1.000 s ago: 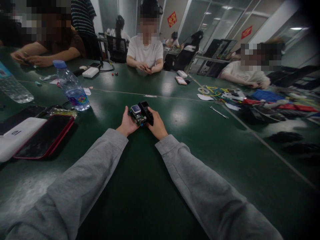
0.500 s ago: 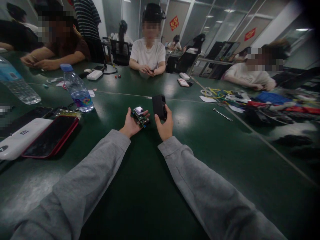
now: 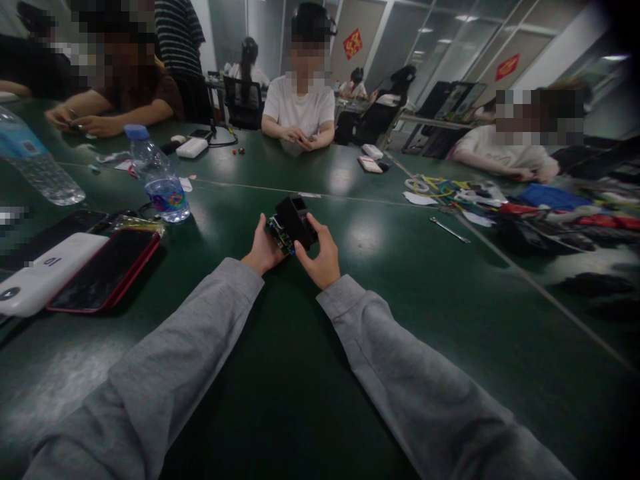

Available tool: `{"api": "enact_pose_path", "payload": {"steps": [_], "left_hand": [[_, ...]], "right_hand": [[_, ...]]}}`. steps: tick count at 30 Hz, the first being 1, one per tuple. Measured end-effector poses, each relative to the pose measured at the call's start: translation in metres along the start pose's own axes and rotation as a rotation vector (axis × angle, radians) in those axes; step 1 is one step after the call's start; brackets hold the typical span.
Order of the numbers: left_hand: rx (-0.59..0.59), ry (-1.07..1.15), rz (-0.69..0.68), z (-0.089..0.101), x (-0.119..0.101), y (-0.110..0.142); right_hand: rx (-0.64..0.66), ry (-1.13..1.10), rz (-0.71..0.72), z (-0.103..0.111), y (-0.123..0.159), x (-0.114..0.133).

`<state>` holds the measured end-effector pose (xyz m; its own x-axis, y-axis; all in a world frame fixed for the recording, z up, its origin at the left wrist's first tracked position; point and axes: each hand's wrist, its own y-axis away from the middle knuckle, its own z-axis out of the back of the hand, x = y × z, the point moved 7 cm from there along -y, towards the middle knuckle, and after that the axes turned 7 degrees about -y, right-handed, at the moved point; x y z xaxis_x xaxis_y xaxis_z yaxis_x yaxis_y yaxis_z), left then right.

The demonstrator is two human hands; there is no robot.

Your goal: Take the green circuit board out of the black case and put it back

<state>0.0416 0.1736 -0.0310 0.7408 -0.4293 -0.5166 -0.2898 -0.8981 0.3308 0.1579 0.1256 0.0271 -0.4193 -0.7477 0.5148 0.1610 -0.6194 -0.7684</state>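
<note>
Cradling circuit board (image 3: pixel 281 235) on its palm, left hand (image 3: pixel 264 247) has fingers partly hidden. Right hand (image 3: pixel 323 252) clamps black case (image 3: pixel 294 223) between thumb and fingers, tilted over the board, beyond the thumb tip; can't tell if board and case touch. Both above green table (image 3: pixel 250 373).

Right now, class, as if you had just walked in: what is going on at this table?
The person's left hand holds a small green circuit board, and the right hand grips a black case that covers part of the board from this view. Whether the two are joined cannot be told. Across the green table, other people sit with their hands together in front of them.
</note>
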Motion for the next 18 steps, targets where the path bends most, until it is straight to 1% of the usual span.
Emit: {"api": "enact_pose_path", "payload": {"steps": [6,9,18], "left_hand": [[0.033,-0.009,-0.013,0.0004,-0.0007,-0.0035],[0.021,-0.003,-0.011,0.0031,-0.0006,-0.0053],[-0.005,-0.01,-0.007,0.0025,-0.0007,-0.0016]], "right_hand": [[-0.022,0.014,0.036,0.0011,0.0007,0.0017],[-0.044,0.03,0.033,0.0028,0.0008,0.0019],[0.027,0.043,-0.006,-0.0023,0.0016,-0.0016]]}}
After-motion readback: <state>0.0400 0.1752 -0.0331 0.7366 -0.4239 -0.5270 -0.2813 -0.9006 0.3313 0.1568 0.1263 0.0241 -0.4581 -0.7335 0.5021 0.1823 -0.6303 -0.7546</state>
